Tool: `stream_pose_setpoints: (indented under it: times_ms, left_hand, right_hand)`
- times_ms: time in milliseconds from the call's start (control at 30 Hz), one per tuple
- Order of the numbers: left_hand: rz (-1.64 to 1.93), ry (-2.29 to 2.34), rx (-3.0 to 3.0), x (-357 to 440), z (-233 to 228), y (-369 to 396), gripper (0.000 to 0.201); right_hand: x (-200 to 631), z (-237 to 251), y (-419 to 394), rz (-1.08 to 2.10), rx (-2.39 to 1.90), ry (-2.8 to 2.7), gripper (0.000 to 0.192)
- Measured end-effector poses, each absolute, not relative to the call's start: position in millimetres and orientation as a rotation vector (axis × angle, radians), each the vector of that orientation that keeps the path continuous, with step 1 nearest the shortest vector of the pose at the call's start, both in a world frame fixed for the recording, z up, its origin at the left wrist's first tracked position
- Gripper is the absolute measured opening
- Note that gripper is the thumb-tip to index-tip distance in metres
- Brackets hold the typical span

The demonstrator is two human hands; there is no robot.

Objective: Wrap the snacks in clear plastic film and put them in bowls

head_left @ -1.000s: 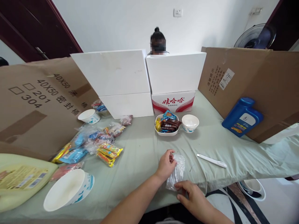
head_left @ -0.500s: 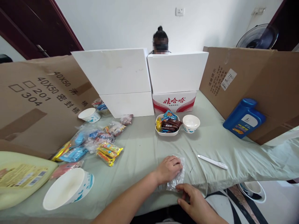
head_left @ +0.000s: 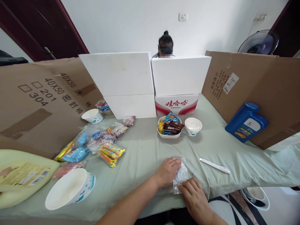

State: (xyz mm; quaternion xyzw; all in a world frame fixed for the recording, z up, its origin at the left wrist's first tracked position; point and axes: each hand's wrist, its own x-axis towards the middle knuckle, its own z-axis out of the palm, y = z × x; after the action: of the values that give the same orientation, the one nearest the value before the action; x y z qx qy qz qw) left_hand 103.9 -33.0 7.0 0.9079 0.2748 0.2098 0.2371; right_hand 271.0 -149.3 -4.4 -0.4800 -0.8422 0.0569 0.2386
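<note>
Moved: right hand (head_left: pixel 194 195) now flat on clear bag (head_left: pixel 180 174).
Left hand (head_left: pixel 168 171): fingers flat, pressing bag.
Pen (head_left: pixel 214 165): right of fingers.

- I see a clear, glinting plastic bag (head_left: pixel 181 175) under my hands.
- The table cloth (head_left: pixel 145 147) is pale grey-green.
- The pen (head_left: pixel 214 165) is white.
- A white dish (head_left: pixel 169 135) holds dark brown, blue and yellow wrappers.
- The small bowl (head_left: pixel 193 126) is white with blue marks, as is the big bowl (head_left: pixel 70 189).
- The jug (head_left: pixel 246 122) is deep blue with a white label.
- The carton (head_left: pixel 177 104) is white with red lettering and red swooshes.
- The side panels (head_left: pixel 35 103) are brown cardboard, printed black.
</note>
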Motion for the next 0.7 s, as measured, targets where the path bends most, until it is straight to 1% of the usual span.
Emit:
stream_pose_setpoints:
  times_ms: [67, 133, 200, 300, 400, 467, 567, 700]
  left_hand:
    - [0.563, 0.746, 2.492, 102.6, 9.5, -32.4, 0.033]
    - [0.552, 0.736, 2.475, 101.3, 11.4, -31.9, 0.035]
    - [0.551, 0.735, 2.438, 100.2, 10.8, -31.1, 0.047]
    - [0.582, 0.725, 2.396, 98.9, 4.2, -28.5, 0.067]
    - [0.626, 0.712, 2.415, 97.5, -6.9, -25.1, 0.083]
    - [0.686, 0.702, 2.443, 96.5, -14.2, -23.3, 0.088]
    - [0.809, 0.672, 2.472, 95.0, -21.7, -22.6, 0.086]
    - [0.862, 0.754, 2.411, 94.7, -20.3, -25.4, 0.072]
  right_hand:
    - [273.9, 0.7, -145.6, 0.199, -1.267, -2.325, 0.037]
    - [278.4, 8.9, -138.9, 0.258, -1.215, -2.345, 0.032]
    - [282.7, 17.3, -127.4, 0.362, -1.219, -2.36, 0.03]
    - [285.5, 24.7, -101.3, 0.513, -1.358, -2.318, 0.031]
    - [281.9, 23.5, -72.8, 0.53, -1.571, -2.196, 0.027]
    - [276.8, 19.4, -58.5, 0.496, -1.722, -2.134, 0.023]
    - [268.7, 12.6, -48.9, 0.443, -1.873, -2.084, 0.022]
    - [263.4, 7.1, -50.2, 0.399, -1.947, -2.05, 0.021]
